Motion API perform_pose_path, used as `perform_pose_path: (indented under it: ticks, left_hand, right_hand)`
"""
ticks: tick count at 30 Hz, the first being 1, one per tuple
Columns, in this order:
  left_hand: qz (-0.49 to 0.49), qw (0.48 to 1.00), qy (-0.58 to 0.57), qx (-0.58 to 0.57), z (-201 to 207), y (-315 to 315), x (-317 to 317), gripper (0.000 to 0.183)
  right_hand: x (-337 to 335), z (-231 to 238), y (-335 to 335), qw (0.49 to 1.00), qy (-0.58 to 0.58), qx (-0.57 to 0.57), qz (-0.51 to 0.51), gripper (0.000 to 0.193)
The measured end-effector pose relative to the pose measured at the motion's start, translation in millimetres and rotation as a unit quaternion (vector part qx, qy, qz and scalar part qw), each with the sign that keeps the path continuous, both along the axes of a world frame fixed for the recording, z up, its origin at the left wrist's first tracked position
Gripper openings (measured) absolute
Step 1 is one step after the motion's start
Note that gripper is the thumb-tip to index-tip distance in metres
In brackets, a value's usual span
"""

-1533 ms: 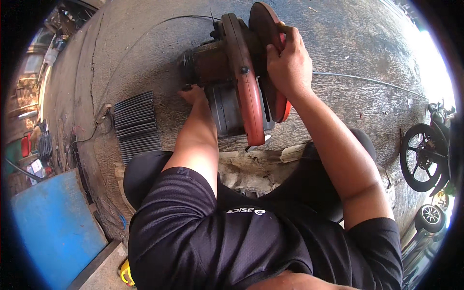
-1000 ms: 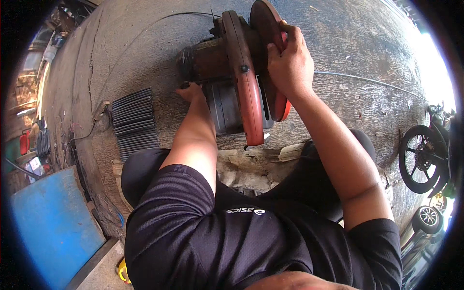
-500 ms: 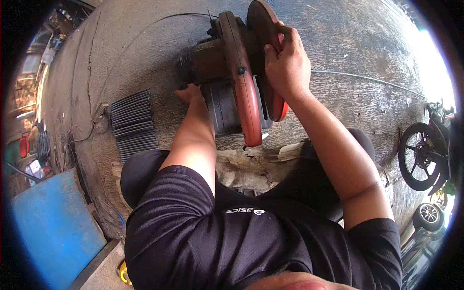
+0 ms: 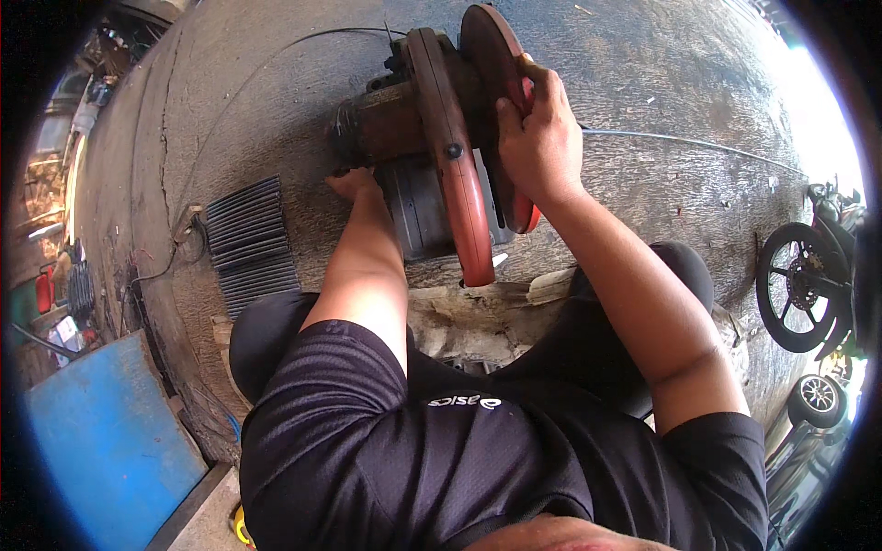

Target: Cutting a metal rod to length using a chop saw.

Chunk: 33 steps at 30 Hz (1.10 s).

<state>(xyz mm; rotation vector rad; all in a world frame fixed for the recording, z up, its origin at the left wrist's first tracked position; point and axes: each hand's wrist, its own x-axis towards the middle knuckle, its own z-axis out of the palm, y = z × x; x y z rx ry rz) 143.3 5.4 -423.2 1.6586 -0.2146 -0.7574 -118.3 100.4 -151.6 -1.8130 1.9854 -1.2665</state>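
A worn cut-off saw with a dark, grimy motor stands on the floor in front of me. Its curved red handle points back toward me, and the round red-brown blade guard is on its right side. My right hand is closed on the guard's edge, fingers curled over its far side. Low at the left of the saw's grey metal base, my left hand is closed by a small dark part; what its fingers hold is hidden.
Left of the saw lies a bundle of dark rods. A blue board is at lower left. A thin cable runs to the right, toward a motorcycle wheel. A torn cardboard-like sheet lies between my legs.
The view has shifted a little, so the saw sits slightly further left in it. Both hands stay in the same places on the saw.
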Motion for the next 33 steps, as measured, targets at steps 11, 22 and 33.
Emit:
perform_pose_path:
  ticks: [11,22,33]
  left_hand:
    - [0.018,0.997,0.032,-0.073,-13,-2,-1,0.047]
    - [-0.017,0.992,0.059,-0.109,-22,-8,-2,0.047]
    - [-0.009,0.99,0.066,-0.126,-22,7,-1,0.048]
  right_hand:
    - [3,-33,24,0.999,0.029,-0.037,0.007,0.046]
    - [4,-51,33,0.996,0.054,-0.064,0.011,0.047]
    - [6,-49,32,0.996,0.039,-0.077,0.014,0.047]
